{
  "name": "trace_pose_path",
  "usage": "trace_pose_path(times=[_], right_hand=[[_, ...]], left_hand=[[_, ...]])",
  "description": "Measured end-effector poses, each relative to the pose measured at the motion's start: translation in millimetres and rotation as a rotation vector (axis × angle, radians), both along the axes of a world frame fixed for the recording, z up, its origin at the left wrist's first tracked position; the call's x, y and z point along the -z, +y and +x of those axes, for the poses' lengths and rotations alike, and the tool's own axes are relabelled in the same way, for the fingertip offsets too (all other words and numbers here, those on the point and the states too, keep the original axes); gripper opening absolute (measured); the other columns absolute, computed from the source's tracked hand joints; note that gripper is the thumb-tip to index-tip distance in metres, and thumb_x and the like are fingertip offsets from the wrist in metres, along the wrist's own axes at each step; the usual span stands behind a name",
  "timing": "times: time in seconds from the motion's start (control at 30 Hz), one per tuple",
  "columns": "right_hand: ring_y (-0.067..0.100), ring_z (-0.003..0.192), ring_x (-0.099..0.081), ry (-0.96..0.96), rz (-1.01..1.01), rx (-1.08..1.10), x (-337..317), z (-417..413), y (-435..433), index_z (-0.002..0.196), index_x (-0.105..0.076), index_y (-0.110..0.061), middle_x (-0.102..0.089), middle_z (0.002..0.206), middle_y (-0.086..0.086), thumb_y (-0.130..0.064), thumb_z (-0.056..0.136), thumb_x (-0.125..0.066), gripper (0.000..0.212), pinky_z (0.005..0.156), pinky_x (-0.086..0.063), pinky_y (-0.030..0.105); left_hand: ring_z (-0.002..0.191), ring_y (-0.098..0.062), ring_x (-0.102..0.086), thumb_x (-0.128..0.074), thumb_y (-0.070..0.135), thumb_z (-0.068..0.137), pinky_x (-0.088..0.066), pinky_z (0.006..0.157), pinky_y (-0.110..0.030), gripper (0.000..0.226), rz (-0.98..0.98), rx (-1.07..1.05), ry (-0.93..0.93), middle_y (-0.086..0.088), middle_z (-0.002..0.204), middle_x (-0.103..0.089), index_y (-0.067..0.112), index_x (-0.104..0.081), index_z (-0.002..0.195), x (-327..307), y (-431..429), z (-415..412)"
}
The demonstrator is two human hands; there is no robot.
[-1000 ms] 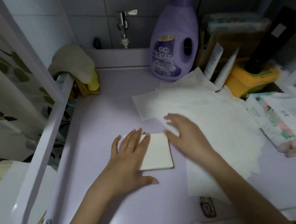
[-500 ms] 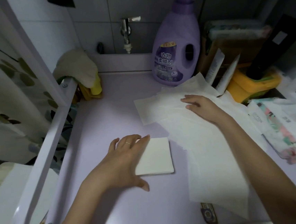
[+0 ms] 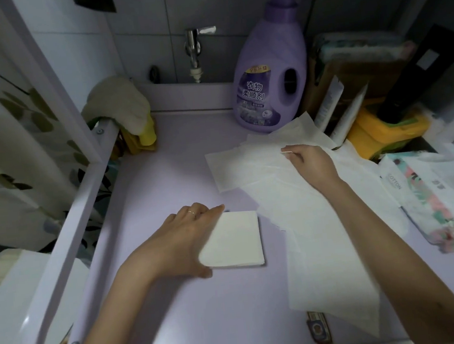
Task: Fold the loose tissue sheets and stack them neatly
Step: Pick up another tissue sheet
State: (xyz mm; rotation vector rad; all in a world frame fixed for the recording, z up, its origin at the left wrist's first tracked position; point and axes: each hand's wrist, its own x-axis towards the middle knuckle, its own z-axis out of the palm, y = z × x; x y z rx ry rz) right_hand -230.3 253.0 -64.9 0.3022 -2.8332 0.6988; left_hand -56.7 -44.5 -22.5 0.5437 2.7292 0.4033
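Note:
A small square stack of folded tissue (image 3: 236, 241) lies on the lilac worktop (image 3: 166, 183). My left hand (image 3: 182, 240) rests flat on the stack's left edge, fingers straight. To the right spreads a loose pile of several unfolded white tissue sheets (image 3: 302, 214). My right hand (image 3: 306, 161) is at the far end of that pile, its thumb and fingers pinching the edge of a top sheet.
A purple softener bottle (image 3: 269, 73) stands at the back, below a wall tap (image 3: 194, 50). A tissue pack (image 3: 439, 201) lies at the right, a yellow container (image 3: 382, 129) behind it. Cloths (image 3: 119, 107) hang on the white rail at left.
My right hand went from beside the folded stack out to the far end of the loose pile and now pinches a sheet. The left hand stayed on the stack.

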Motion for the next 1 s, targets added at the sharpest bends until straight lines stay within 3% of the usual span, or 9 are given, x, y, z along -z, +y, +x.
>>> trace_pose_path(times=[0.07,0.23,0.37,0.43,0.5,0.6,0.73,0.87,1.0], right_hand=[[0.021,0.109,-0.062,0.036,-0.092,-0.007,-7.0,3.1,-3.4,0.115,-0.071,-0.017,-0.070,0.117,0.000,-0.020,0.099,-0.050,0.026,0.087,-0.046,0.026],[0.014,0.085,-0.057,-0.101,-0.879,-0.065,-56.2,44.1,-36.8,0.097,-0.069,-0.021,-0.067,0.090,0.005,-0.019,0.101,-0.049,0.021,0.078,-0.044,0.029],[0.010,0.083,-0.069,-0.403,-1.228,-0.248,-89.3,91.1,-63.9,0.106,-0.064,-0.011,-0.074,0.089,-0.002,-0.016,0.102,-0.041,0.024,0.076,-0.055,0.021],[0.011,0.082,-0.070,-0.513,-1.293,-0.276,-95.2,110.1,-76.1,0.103,-0.064,-0.009,-0.074,0.090,0.001,-0.018,0.099,-0.042,0.024,0.077,-0.056,0.023],[0.011,0.081,-0.070,-0.585,-1.295,-0.265,-94.7,125.1,-84.5,0.101,-0.065,-0.010,-0.074,0.090,0.002,-0.020,0.098,-0.044,0.024,0.076,-0.056,0.023],[0.012,0.080,-0.070,-0.691,-1.201,-0.215,-89.4,140.2,-90.4,0.103,-0.067,-0.012,-0.075,0.091,0.002,-0.025,0.102,-0.041,0.029,0.070,-0.056,0.022],[0.003,0.051,-0.058,-0.661,-0.870,-0.161,-75.3,154.0,-88.1,0.107,-0.067,-0.011,-0.070,0.067,-0.005,-0.026,0.096,-0.056,0.022,0.052,-0.044,0.019],[0.014,0.055,-0.055,-0.581,-0.703,-0.095,-48.3,163.8,-85.8,0.108,-0.063,-0.022,-0.067,0.076,0.027,-0.014,0.089,-0.067,0.021,0.053,-0.042,0.023],[0.013,0.053,-0.049,-0.483,-0.581,-0.048,-26.8,173.5,-85.5,0.115,-0.053,-0.029,-0.059,0.062,0.019,-0.019,0.086,-0.069,0.035,0.060,-0.041,0.027]], left_hand=[[0.123,-0.007,-0.015,-0.080,0.045,0.067,-0.017,0.097,-0.019,0.117,-0.002,-0.005,0.000,0.011,0.143,-0.017,0.039,0.003,0.149,-1.6,0.1,1.4],[0.131,0.011,0.035,-0.056,0.089,0.054,0.012,0.116,-0.030,0.118,0.288,-0.041,-0.028,0.040,0.140,0.025,0.052,0.017,0.139,-6.9,-0.3,9.8],[0.133,0.024,0.004,-0.047,0.081,0.067,-0.007,0.106,0.000,0.084,0.907,-0.357,0.055,0.046,0.142,0.003,0.057,-0.003,0.135,-13.0,13.5,11.0],[0.132,0.016,-0.028,-0.063,0.070,0.068,-0.028,0.105,-0.006,0.087,1.155,-0.457,0.056,0.027,0.148,-0.026,0.043,-0.020,0.139,-18.7,22.4,8.5],[0.109,0.005,-0.058,-0.072,0.034,0.073,-0.048,0.086,-0.014,0.064,1.342,-0.522,0.045,0.015,0.123,-0.061,0.026,-0.043,0.129,-25.8,27.2,8.5],[0.084,-0.008,-0.069,-0.070,0.003,0.082,-0.052,0.068,-0.017,0.030,1.387,-0.621,0.042,0.006,0.095,-0.075,0.013,-0.063,0.110,-28.8,26.6,11.9],[0.083,-0.012,-0.070,-0.067,0.001,0.084,-0.053,0.067,-0.021,0.021,1.314,-0.722,0.083,0.001,0.094,-0.075,0.011,-0.068,0.102,-14.0,19.9,18.0],[0.069,-0.011,-0.064,-0.072,0.007,0.082,-0.052,0.061,-0.024,0.019,1.139,-0.785,0.119,0.006,0.083,-0.072,0.021,-0.067,0.095,2.9,14.6,23.3],[0.059,-0.015,-0.053,-0.077,0.010,0.078,-0.046,0.057,-0.026,0.026,0.971,-0.840,0.159,0.004,0.077,-0.063,0.026,-0.064,0.094,18.7,10.2,26.6]])
